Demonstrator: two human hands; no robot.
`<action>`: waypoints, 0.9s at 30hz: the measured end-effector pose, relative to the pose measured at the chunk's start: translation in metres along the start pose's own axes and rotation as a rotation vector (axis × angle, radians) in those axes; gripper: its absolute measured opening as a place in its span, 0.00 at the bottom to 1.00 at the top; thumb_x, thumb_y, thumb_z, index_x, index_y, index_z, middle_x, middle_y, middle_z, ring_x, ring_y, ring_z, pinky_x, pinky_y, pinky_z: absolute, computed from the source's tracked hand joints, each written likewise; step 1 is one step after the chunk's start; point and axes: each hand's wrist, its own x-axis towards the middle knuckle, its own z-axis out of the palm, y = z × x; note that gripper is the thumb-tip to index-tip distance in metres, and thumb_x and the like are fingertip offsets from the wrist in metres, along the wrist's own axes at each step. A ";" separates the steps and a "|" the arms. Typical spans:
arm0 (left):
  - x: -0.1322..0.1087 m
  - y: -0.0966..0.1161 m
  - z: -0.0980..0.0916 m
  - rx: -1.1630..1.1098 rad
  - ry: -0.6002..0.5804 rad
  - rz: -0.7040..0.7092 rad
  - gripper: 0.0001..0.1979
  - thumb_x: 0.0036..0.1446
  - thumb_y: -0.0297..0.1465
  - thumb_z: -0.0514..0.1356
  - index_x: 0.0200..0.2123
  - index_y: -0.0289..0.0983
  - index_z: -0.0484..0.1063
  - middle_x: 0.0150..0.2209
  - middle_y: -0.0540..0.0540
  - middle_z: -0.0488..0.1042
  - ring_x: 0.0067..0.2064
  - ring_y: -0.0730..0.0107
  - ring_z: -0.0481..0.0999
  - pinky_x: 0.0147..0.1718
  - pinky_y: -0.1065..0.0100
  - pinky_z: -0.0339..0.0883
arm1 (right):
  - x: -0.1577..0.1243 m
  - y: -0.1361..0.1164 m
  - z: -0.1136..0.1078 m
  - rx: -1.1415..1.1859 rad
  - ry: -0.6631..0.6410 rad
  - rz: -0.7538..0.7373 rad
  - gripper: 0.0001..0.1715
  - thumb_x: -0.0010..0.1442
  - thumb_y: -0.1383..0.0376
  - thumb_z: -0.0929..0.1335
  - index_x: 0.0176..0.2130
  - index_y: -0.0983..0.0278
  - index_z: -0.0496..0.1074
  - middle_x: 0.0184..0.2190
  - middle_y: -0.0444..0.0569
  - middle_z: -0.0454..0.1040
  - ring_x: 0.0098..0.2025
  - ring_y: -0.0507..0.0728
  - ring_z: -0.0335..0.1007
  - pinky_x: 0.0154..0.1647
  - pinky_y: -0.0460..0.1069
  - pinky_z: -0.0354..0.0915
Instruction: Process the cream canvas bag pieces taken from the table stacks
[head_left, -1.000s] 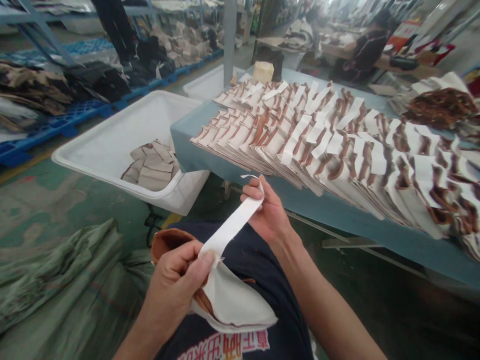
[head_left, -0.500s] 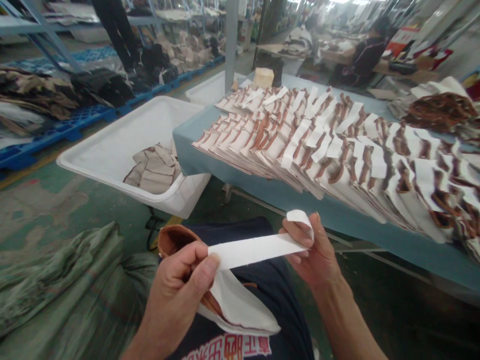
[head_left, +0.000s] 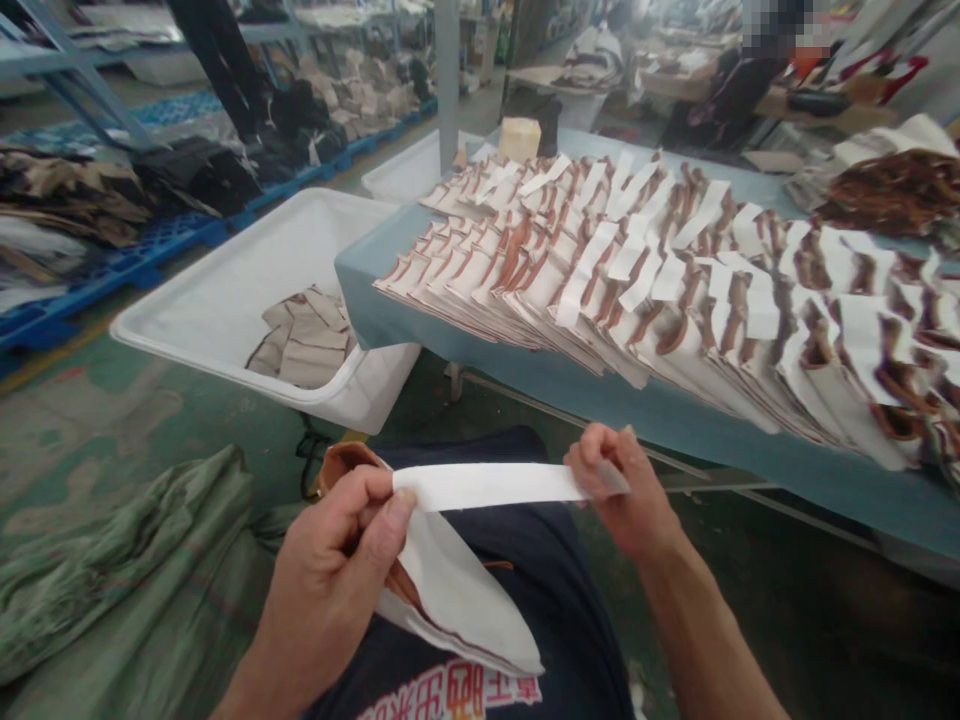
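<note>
A white strip [head_left: 480, 487] stretches nearly level between my two hands. My left hand [head_left: 337, 560] is closed, with thumb and forefinger pinching the strip's left end against a white shoe upper [head_left: 469, 590]. The upper has a brown lining and hangs tilted over my lap, its pointed end toward the lower right. Part of its opening is hidden behind my left fingers. My right hand [head_left: 619, 490] is closed on the strip's right end, the fingers a little blurred.
Rows of similar uppers with white strips cover a blue-topped table [head_left: 360, 270] ahead. To its left stands a white tub [head_left: 217, 260] holding light-coloured pieces. Green cloth [head_left: 172, 590] lies at lower left. Pallets of stacked material [head_left: 60, 195] stand further left. A person [head_left: 731, 90] is at the back right.
The strip's right end, curled over my right fingers before, is now gathered in that hand, its fingers more tightly closed. My left hand and the upper have shifted slightly left.
</note>
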 end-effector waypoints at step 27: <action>0.032 0.023 -0.016 0.380 -0.301 0.327 0.15 0.67 0.35 0.59 0.29 0.40 0.79 0.18 0.54 0.73 0.17 0.73 0.70 0.18 0.72 0.59 | 0.009 -0.021 0.093 -0.075 -0.386 0.112 0.32 0.61 0.39 0.78 0.32 0.64 0.73 0.24 0.37 0.64 0.25 0.48 0.53 0.23 0.44 0.49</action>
